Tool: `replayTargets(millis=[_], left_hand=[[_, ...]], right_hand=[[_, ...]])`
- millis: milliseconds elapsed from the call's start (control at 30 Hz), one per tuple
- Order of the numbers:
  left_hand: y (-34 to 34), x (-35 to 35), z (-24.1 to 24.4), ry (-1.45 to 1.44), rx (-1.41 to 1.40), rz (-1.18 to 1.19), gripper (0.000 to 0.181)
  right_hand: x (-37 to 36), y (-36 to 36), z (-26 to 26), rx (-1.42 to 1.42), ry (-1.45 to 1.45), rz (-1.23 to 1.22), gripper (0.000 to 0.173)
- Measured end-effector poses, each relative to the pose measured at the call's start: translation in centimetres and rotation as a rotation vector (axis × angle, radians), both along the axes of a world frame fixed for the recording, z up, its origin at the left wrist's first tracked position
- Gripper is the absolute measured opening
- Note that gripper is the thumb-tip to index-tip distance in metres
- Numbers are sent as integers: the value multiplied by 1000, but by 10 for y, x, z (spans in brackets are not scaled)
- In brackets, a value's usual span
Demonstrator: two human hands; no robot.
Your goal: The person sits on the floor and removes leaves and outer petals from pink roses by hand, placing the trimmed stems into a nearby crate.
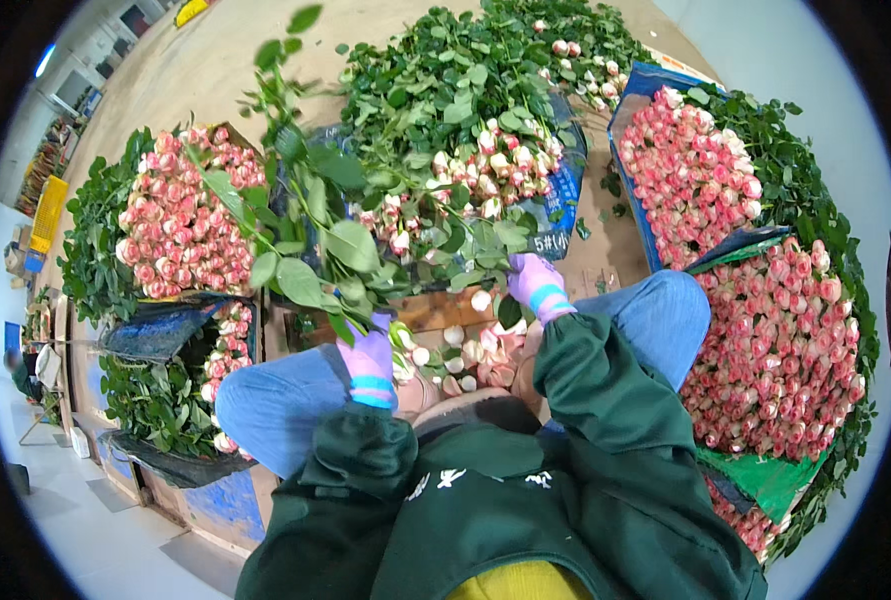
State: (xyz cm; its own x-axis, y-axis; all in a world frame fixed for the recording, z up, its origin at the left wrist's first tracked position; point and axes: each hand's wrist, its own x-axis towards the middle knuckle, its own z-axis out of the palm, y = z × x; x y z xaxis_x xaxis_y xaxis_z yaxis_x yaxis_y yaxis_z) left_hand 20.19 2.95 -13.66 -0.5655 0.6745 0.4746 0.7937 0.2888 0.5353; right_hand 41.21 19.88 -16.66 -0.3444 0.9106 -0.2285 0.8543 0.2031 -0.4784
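Note:
My left hand (370,352), in a lilac glove, is closed around leafy rose stems (314,247) that rise up and left, their upper leaves blurred. My right hand (537,283), gloved alike, has its fingers curled beside green rose leaves (511,234) at the near edge of the pile. Whether it grips a stem there is hidden. Beyond both hands lie cut roses with pink and white heads (501,161) on a dark and blue sheet (561,191). Loose petals (483,356) and white round pieces are scattered between my knees.
Stacked pink rose bundles (186,214) stand at the left. More bundles (689,176) lie at the right, with a large one (779,352) nearer me, separated by blue and green sheets. A yellow crate (49,214) stands far left. Another person (23,375) is at the far left edge.

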Motion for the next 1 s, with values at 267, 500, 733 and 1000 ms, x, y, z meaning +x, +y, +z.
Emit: replayTargets(millis=[267,500,733,1000], left_hand=[[12,-93,145,-783,94,-379,16],[7,-148,152,-851,181,-599,36],[16,-157,139,-891,187,-240,24],[-57,-278,85,194,-158,-237,34]], right_hand=[[-17,-20,-24,-170,-181,322,21],[-53,-50,-70,-38,-312,423,21],[-96,-57,-92,23,-351,548,14],[-135,-63,-67,307,-395,444,16]])
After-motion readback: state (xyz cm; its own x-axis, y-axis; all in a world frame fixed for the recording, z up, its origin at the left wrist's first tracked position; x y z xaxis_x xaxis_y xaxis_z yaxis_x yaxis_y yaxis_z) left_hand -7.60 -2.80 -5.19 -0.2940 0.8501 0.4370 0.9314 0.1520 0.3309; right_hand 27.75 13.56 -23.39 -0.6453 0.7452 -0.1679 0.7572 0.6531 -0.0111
